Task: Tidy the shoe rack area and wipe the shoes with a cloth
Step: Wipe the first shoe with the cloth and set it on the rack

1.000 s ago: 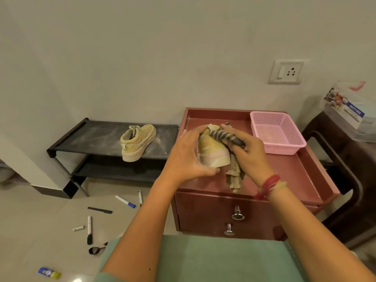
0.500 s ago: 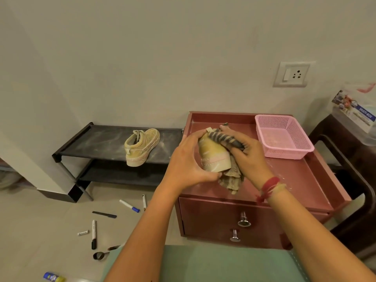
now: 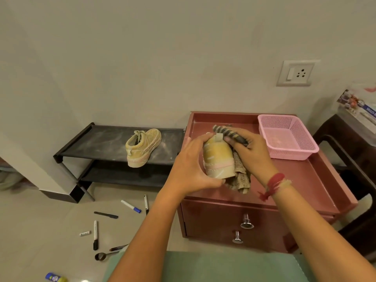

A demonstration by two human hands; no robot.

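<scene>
Shoe (image 3: 218, 159) heel toward me, long axis running away; left hand (image 3: 190, 169) cupping it, right hand (image 3: 252, 153) pressing cloth (image 3: 240, 176) alongside; toe hidden behind fingers.

Yellow shoe (image 3: 218, 159), striped brown cloth (image 3: 239, 176), pink basket (image 3: 284, 148), maroon cabinet (image 3: 284, 184)

A dusty yellow sneaker (image 3: 218, 159) with a pink midsole stripe is held heel-toward-camera above the red cabinet top, a striped, brownish cloth (image 3: 237, 159) pressed against its right side and hanging below it. Its mate, a second yellow sneaker (image 3: 142, 147), stands upright on the top shelf of the black, dust-streaked shoe rack (image 3: 97, 143).
</scene>
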